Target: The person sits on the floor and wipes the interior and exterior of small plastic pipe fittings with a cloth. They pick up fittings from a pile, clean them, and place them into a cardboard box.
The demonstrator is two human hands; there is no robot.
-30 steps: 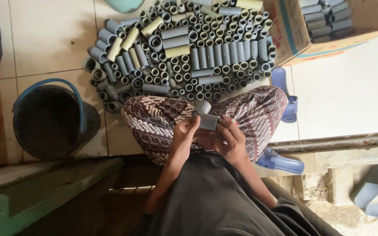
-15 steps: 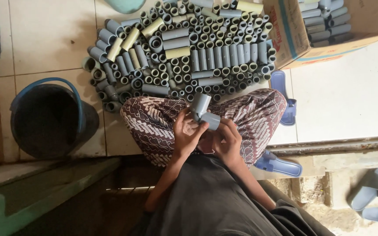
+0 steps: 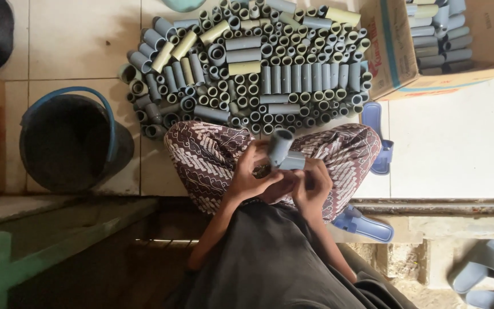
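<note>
I sit with patterned trousers (image 3: 212,160) over my knees, and both hands meet above my lap. My left hand (image 3: 250,174) and my right hand (image 3: 311,186) together grip a grey pipe elbow fitting (image 3: 282,153), whose one open end points up toward the pile. A big heap of short grey and yellowish pipe pieces (image 3: 258,68) lies on the tiled floor just beyond my knees.
A dark bucket with a blue handle (image 3: 72,143) stands at the left. A cardboard box (image 3: 441,51) holding more pipe pieces sits at top right. Blue sandals (image 3: 375,140) (image 3: 367,224) lie by my legs, grey ones (image 3: 484,277) at bottom right. A metal floor rail (image 3: 435,206) runs to the right.
The fitting in my hands has been turned and lifted slightly. The view has shifted a little; the pile and bucket stay put.
</note>
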